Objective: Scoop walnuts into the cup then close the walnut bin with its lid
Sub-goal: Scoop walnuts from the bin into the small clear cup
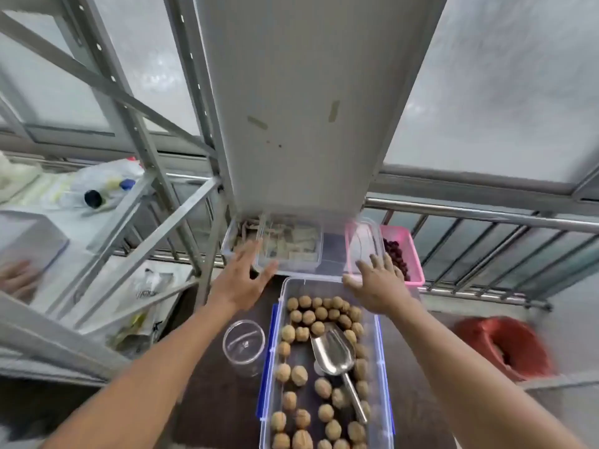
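Note:
The clear walnut bin [378, 332] with blue clips stands open in the lower middle, with walnuts [299, 375] spread over its floor. A metal scoop [332, 351] lies inside it, handle towards me. Just left of the bin stands an empty clear cup [243, 343]. My left hand [246, 273] is stretched out past the bin's far left corner, fingers spread, at the front of a clear box of pale pieces [291, 244]. My right hand [379, 283] hovers over the bin's far right corner, fingers spread, in front of a clear pink-rimmed lid [363, 244]. I cannot pick out the bin's own lid.
A pink box of dark fruit [400, 257] sits at the back right. A broad white panel [311, 108] rises behind the boxes. Metal shelving [136, 196] with bags stands to the left, where another person's hand [16, 280] shows. A red bag [505, 345] lies right, railings behind.

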